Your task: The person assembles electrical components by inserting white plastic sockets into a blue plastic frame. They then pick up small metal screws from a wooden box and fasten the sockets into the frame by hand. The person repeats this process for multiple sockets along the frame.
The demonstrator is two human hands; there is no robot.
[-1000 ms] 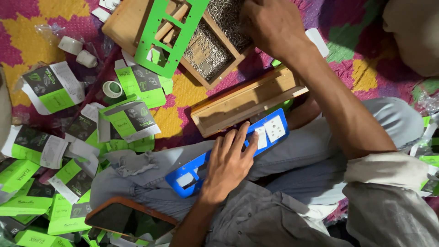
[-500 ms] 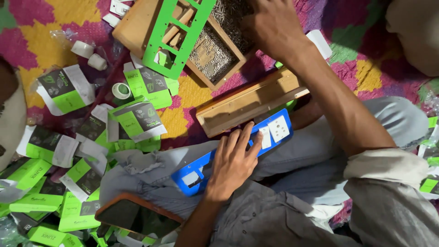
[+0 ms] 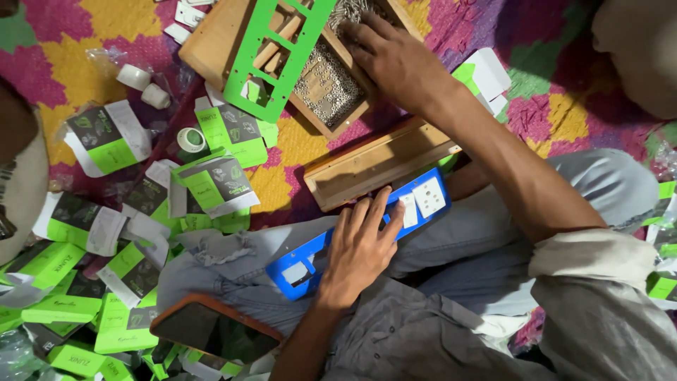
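Observation:
My left hand [image 3: 356,250] lies flat, fingers apart, on a blue switch plate [image 3: 296,267] that rests across my lap. The plate carries white socket inserts [image 3: 429,196] at its far end. My right hand [image 3: 395,60] reaches forward into a wooden tray [image 3: 211,39], with its fingers spread on a heap of small metal screws [image 3: 328,92]. I cannot see whether it has pinched any screw. A green plastic frame [image 3: 282,53] lies across the tray, left of that hand.
A long wooden box [image 3: 377,164] lies between the tray and my lap. Several green and black cartons [image 3: 215,185] litter the patterned mat on the left, with a tape roll [image 3: 189,139]. A phone in an orange case [image 3: 211,331] rests on my knee. Parts of other people show at the left edge [image 3: 17,190] and at the top right [image 3: 635,56].
The view has tilted, so the tray sits lower in the picture. My right hand has shifted slightly over the screws. My left hand stays on the blue plate.

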